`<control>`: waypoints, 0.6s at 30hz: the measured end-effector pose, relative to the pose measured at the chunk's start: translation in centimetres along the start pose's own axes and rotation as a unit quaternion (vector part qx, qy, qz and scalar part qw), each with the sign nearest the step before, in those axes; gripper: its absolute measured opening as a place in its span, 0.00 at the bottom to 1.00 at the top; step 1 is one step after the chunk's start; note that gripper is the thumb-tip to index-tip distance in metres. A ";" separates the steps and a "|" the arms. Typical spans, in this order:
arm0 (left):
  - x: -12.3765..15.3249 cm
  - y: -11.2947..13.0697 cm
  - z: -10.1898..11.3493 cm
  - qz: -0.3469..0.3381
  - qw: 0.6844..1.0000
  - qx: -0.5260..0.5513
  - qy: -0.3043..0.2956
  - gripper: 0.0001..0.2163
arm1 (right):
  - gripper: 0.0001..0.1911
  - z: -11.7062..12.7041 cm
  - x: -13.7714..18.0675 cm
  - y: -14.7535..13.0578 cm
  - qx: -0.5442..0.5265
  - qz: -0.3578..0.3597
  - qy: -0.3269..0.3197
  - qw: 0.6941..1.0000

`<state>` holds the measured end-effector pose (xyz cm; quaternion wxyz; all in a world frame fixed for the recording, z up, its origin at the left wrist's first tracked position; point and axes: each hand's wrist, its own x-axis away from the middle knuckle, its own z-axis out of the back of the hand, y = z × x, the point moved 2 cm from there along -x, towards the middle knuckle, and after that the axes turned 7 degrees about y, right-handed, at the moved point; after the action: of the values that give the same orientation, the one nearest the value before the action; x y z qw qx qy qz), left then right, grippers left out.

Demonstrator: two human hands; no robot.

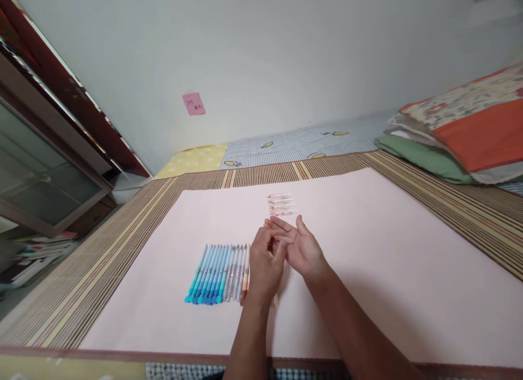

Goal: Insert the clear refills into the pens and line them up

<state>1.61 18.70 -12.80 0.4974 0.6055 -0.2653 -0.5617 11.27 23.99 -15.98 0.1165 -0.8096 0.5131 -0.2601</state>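
Observation:
My left hand [265,265] and my right hand [300,248] meet above a pale pink sheet [368,271]. Between their fingertips is a thin, pale pen [285,239], pinched by both hands. A row of several pens [218,274] lies side by side just left of my left hand, mostly blue and a few clear or orange. Beyond my hands, a small group of pale pink pens [280,204] lies in a short stack of parallel lines.
The pink sheet lies on a striped woven mat [122,222]. Folded bedding and an orange pillow [469,129] sit at the right. A glass-fronted cabinet [41,167] stands at the left. A pink sticky note [193,103] is on the wall.

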 end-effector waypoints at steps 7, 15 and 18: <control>-0.1 -0.4 0.2 0.072 0.996 0.043 0.024 0.03 | 0.34 -0.4 0.3 0.1 -0.012 -0.001 0.003 1.000; 0.0 -1.1 0.0 0.083 0.995 0.023 0.048 0.07 | 0.38 -0.4 0.2 0.3 0.011 0.008 -0.008 1.000; 0.4 -0.9 -0.5 0.060 0.998 -0.009 0.015 0.07 | 0.39 -0.4 0.2 0.5 0.024 0.003 -0.017 1.000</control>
<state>1.96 18.85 -13.80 0.5397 0.5920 -0.2885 -0.5244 10.76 23.59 -15.83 0.1454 -0.8093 0.5072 -0.2581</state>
